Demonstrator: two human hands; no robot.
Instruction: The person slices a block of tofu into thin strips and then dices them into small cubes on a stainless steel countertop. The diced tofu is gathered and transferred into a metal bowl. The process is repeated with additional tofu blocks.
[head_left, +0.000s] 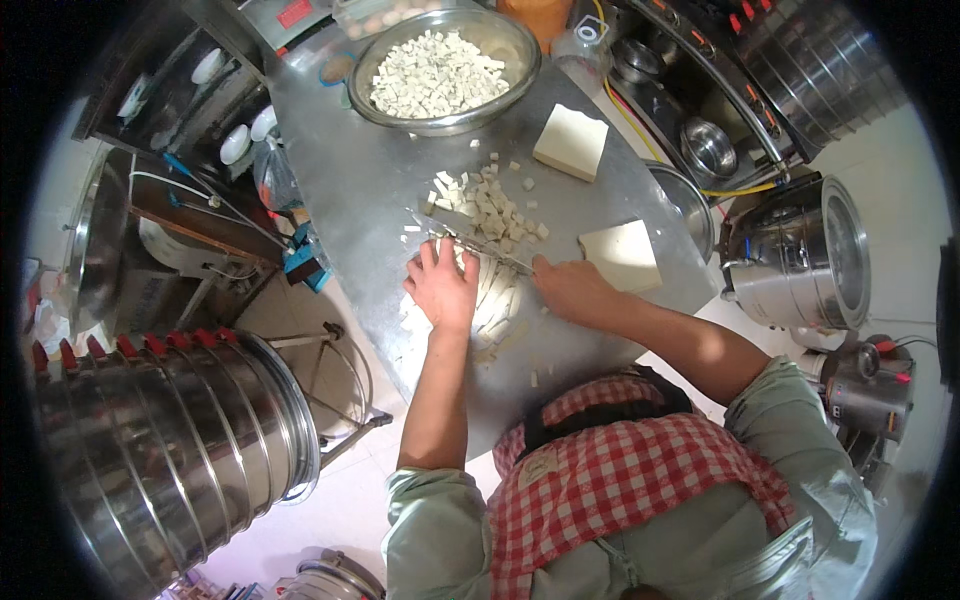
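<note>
My right hand grips the handle of a knife, its blade reaching left across the metal table. Just below the blade, my left hand rests with spread, bent fingers on white strips that look like firm tofu. Beyond the blade lies a loose heap of small white cubes. One uncut white block sits right of my right hand, and another block is farther back. A large steel bowl at the far end holds many more cubes. Part of the strips is hidden under my left hand.
The metal table has a rounded right edge. Behind the bowl stand a clear container of eggs and an orange container. Stacked steel steamers are at the lower left. A steel pot stands on the right.
</note>
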